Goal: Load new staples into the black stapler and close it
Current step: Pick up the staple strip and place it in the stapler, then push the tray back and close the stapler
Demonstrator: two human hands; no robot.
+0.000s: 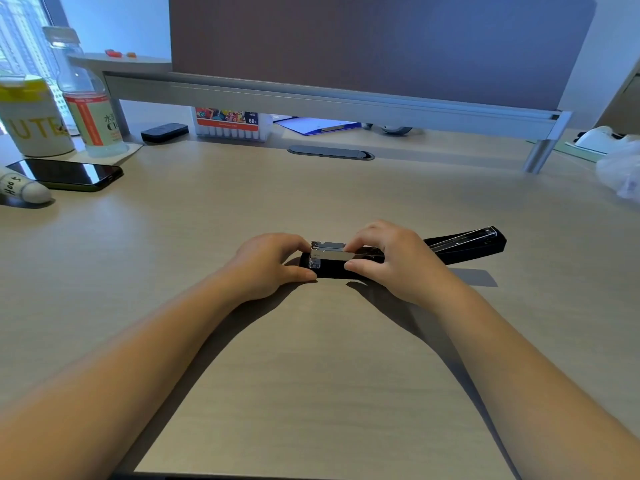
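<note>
The black stapler (329,271) lies on the desk in the middle of the view, swung fully open. Its black top cover (467,244) stretches away to the right. The shiny metal staple channel (327,252) faces up at the left end. My left hand (268,265) grips the left end of the base, thumb along the front edge. My right hand (391,259) rests over the channel, fingertips pinching a silver strip of staples (341,255) lying in it. The middle of the channel is hidden under my right hand.
At the far left stand a phone (65,174), a white cup (33,119), a plastic bottle (88,98) and a white tube (24,187). A marker box (228,124) and a blue folder (318,125) sit under the monitor shelf (311,95). A plastic bag (620,168) lies far right.
</note>
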